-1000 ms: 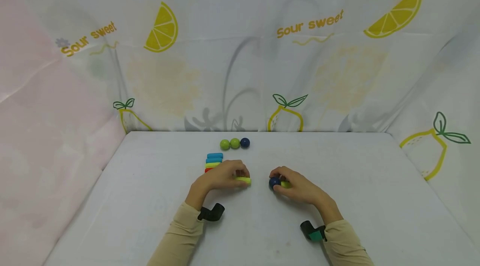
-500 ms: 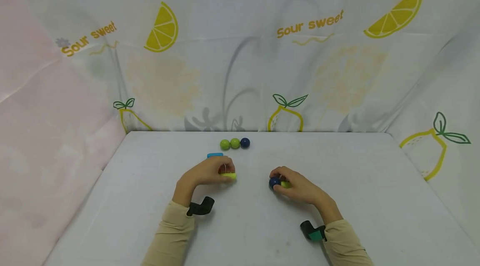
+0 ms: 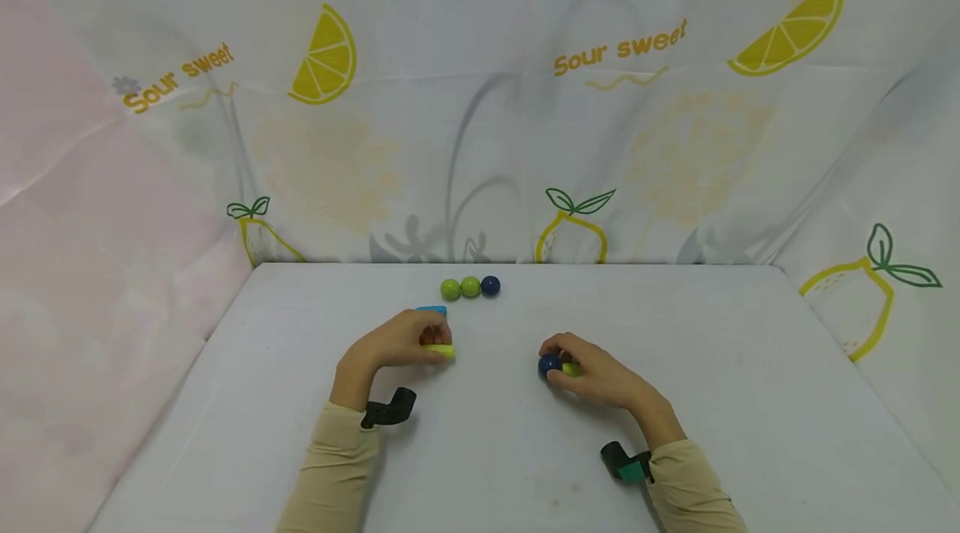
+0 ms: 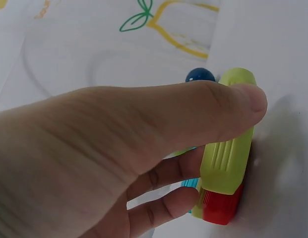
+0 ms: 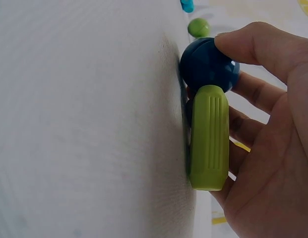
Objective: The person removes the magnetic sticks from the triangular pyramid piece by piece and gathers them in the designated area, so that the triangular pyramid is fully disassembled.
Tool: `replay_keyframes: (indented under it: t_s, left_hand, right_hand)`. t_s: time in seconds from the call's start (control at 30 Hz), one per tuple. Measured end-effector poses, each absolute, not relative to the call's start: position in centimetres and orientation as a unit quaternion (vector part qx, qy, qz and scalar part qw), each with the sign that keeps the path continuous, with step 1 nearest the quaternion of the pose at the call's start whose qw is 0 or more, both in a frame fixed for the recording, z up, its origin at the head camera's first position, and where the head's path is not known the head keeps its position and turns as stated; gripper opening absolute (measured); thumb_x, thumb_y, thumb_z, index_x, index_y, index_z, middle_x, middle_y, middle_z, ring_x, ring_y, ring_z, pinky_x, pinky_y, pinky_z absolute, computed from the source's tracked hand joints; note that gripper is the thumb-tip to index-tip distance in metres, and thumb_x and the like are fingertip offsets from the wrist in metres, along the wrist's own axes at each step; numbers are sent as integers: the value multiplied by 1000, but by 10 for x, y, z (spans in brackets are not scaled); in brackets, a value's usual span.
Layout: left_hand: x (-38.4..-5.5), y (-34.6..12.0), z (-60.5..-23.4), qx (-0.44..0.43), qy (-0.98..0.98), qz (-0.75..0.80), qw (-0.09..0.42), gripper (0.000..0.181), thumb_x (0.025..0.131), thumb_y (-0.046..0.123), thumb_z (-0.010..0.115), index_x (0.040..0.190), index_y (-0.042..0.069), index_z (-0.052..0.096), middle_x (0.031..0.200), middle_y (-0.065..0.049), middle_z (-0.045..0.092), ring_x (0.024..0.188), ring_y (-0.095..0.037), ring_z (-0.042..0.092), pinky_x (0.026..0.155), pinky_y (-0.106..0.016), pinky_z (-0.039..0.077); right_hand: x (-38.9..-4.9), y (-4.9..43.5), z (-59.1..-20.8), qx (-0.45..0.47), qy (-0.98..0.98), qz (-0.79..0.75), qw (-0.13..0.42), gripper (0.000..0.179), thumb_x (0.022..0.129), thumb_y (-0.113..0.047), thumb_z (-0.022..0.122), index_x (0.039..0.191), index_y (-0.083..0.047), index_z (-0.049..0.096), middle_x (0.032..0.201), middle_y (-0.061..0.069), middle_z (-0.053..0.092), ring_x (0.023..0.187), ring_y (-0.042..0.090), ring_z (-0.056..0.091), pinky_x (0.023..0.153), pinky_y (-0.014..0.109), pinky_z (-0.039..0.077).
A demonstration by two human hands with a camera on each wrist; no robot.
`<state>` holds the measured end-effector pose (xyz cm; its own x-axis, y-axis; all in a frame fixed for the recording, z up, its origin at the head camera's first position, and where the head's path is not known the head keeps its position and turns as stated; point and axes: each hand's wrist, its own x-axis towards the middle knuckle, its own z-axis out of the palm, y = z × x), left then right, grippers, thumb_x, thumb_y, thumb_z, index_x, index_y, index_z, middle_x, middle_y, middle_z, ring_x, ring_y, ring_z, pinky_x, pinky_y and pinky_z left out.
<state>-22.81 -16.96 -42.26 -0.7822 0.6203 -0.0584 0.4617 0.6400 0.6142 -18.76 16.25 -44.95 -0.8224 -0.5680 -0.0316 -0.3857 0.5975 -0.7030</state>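
Note:
My left hand [image 3: 393,339] pinches a ridged yellow-green magnetic stick [image 4: 225,161] between thumb and fingers. In the left wrist view that stick overlaps a red stick [image 4: 220,208] behind it. Partly hidden beyond the hand is a blue stick [image 3: 432,310]. To the right, my right hand [image 3: 600,373] holds a glossy dark blue ball [image 5: 206,67], thumb on one side and fingers behind. A green ridged stick [image 5: 209,144] extends from this ball toward the palm, its end right against it, close to the table surface.
Two green balls [image 3: 450,289] and another dark blue ball [image 3: 491,286] sit in a row near the back of the white table [image 3: 675,324]. A lemon-print cloth [image 3: 465,124] hangs behind the table's back edge.
My left hand has moved left and slightly back with the yellow-green stick, now covering most of the row of coloured sticks. My right hand has stayed in place with the blue ball.

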Motion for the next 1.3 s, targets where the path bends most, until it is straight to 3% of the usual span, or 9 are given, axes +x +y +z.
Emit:
replay_keyframes:
  t_s: [0.5,1.0,1.3]
  left_hand:
    - [-231,-181,-427,284,895,315,140,14,78,10,76,88,12,66,79,3,61,70,-7,52,66,-21,46]
    - [-232,-181,-429,260,903,310,146,22,74,10,79,88,8,62,73,-4,53,69,-10,45,63,-21,39]
    - [-230,-177,-424,290,900,308,104,15,79,14,75,86,9,63,71,0,51,68,-8,45,62,-21,39]
  right_hand:
    - [-188,162,-450,-268,884,-362,127,30,93,-26,60,120,-18,53,116,-4,58,105,16,54,93,37,45]
    - [-187,162,-450,-270,884,-361,122,29,93,-26,60,120,-18,54,115,-5,58,105,16,54,93,37,45]
    - [-188,163,-451,-266,883,-366,124,30,92,-28,61,120,-18,53,115,-4,59,104,15,54,92,36,46]
